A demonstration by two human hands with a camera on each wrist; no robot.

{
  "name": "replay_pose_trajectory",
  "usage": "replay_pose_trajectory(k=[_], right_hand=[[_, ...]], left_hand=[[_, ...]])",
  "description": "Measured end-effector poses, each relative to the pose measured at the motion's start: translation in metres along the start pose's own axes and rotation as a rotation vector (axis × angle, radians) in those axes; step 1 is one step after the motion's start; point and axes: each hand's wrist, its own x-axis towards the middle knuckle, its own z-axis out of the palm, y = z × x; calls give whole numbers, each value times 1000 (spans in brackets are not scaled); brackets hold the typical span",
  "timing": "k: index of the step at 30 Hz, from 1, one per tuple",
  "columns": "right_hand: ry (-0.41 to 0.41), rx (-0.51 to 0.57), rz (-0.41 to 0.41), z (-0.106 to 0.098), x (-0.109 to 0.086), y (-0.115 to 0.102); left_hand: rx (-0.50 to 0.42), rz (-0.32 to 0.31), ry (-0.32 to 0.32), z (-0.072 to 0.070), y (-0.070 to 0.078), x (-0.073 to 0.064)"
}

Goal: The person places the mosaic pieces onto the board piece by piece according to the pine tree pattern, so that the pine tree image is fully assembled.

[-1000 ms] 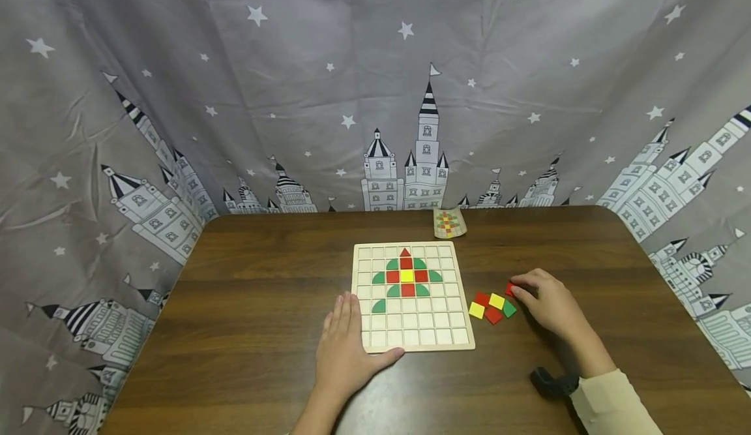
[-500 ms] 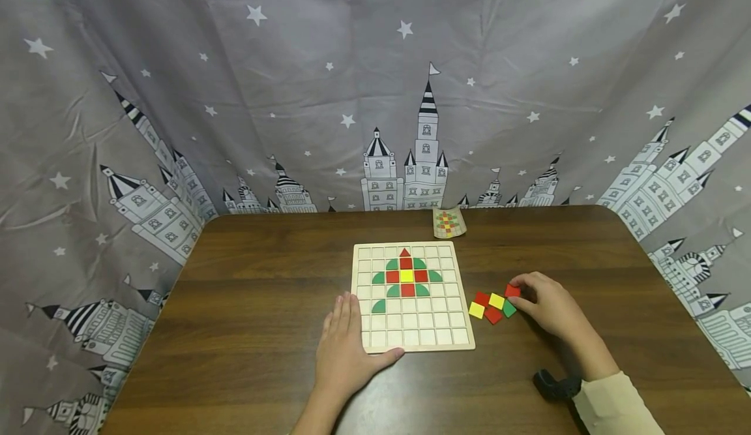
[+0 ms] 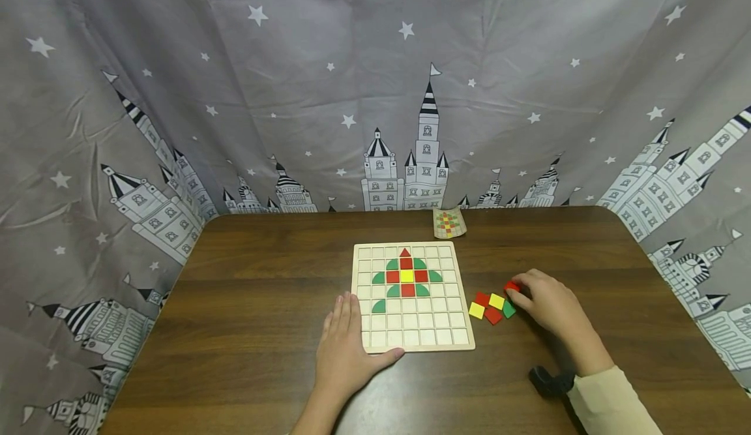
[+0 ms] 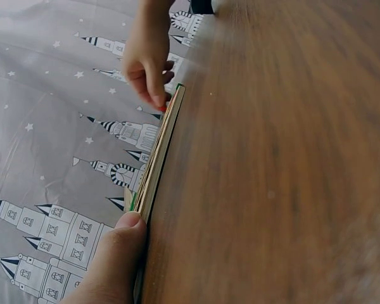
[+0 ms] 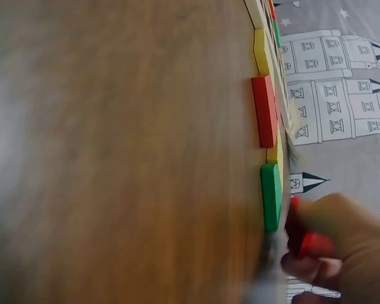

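A square wooden grid board (image 3: 419, 337) lies on the table with red, green and yellow tiles set in its upper part. My left hand (image 3: 342, 360) rests at the board's lower left corner, straight fingers along its left side. In the left wrist view, the thumb (image 4: 117, 253) touches the board's edge. Right of the board, my right hand (image 3: 551, 304) pinches a red tile (image 3: 512, 286) between thumb and fingers, partly hidden by them. Just beside it lies a small group of loose tiles, among them a green tile (image 3: 509, 308) and a yellow tile (image 3: 477, 310).
A small pattern card (image 3: 449, 223) with curled edges lies behind the board, near the table's back edge. A grey castle-print curtain (image 3: 328, 96) hangs behind the table (image 3: 252, 330). A black strap (image 3: 550, 383) sits at the right wrist.
The red tile showed little at first, then more of its flat face half a second ago; now it is tilted in my right fingers. My left hand and the board have stayed put.
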Motion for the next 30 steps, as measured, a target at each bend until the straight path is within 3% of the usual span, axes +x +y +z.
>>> replay_pose_trajectory(k=[5, 10, 21, 30], right_hand=[[1, 53, -33, 3, 10, -17], [-21, 119, -105, 10, 21, -53], [-77, 96, -413, 41, 33, -144], [-118, 55, -489, 53, 33, -171]], left_hand=[[0, 4, 3, -1, 0, 0], [0, 2, -1, -2, 1, -1], [12, -3, -18, -2, 1, -1], [11, 2, -11, -1, 0, -1]])
